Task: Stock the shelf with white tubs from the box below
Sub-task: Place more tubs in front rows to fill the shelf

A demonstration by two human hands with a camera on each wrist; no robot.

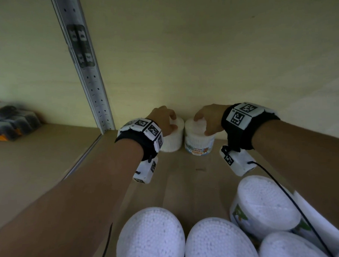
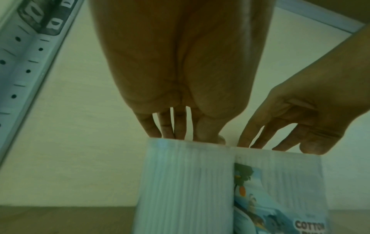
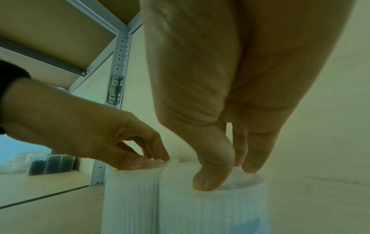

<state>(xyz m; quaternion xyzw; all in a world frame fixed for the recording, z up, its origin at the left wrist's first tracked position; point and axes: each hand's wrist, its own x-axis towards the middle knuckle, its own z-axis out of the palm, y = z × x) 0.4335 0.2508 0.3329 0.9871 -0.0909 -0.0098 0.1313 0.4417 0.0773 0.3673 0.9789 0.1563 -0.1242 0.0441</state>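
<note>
Two white ribbed tubs stand side by side at the back of the wooden shelf (image 1: 186, 176), against the rear wall. My left hand (image 1: 165, 118) reaches down on the left tub (image 1: 173, 141) and pinches its lid top between thumb and fingers. My right hand (image 1: 208, 119) grips the top of the right tub (image 1: 199, 144), which carries a "COTTON BUDS" label. The left wrist view shows my left hand (image 2: 186, 136) on the left tub (image 2: 186, 182), touching the right tub (image 2: 280, 182). In the right wrist view my thumb (image 3: 210, 178) presses the right tub's (image 3: 212, 210) lid.
A perforated metal upright (image 1: 90, 73) rises just left of the tubs. Orange and grey packs (image 1: 11, 123) lie on the neighbouring shelf at far left. Several more white tubs (image 1: 150, 238) sit close to me at the bottom. Another shelf board (image 3: 60, 31) hangs overhead.
</note>
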